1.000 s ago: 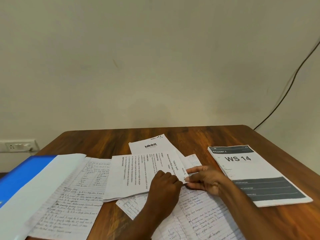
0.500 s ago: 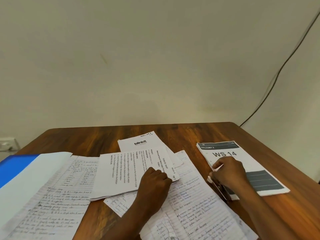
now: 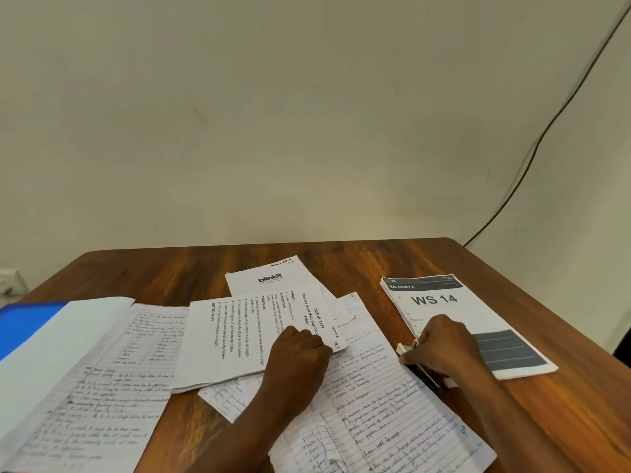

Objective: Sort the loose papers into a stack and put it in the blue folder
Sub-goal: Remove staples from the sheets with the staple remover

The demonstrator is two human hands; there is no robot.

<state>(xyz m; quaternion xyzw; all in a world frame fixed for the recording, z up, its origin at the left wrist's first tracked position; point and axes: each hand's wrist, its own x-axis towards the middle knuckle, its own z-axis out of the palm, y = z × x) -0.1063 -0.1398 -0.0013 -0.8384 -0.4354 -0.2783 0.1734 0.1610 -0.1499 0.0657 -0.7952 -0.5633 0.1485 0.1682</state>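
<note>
The blue folder (image 3: 24, 322) lies open at the table's left edge, a blank white sheet (image 3: 68, 332) across it. Handwritten lined pages (image 3: 112, 387) spread beside it, and more lined pages (image 3: 375, 404) lie near me. In the middle is a printed task sheet stack (image 3: 232, 336) over a "blinkit" sheet (image 3: 269, 278). My left hand (image 3: 297, 353), fingers curled, holds the printed stack at its near right corner. My right hand (image 3: 444, 346) grips a small white-and-black stapler (image 3: 404, 348) between the lined pages and the "WS 14" stack (image 3: 433, 298).
The wooden table (image 3: 358, 264) stands against a plain wall. A black cable (image 3: 546, 131) runs down the wall at the right. A wall socket (image 3: 8, 279) shows at far left. The table's right edge is close to the "WS 14" stack.
My right hand left the printed stack's corner, moved right to the "WS 14" stack and now grips the stapler there. My left hand stayed on the printed stack.
</note>
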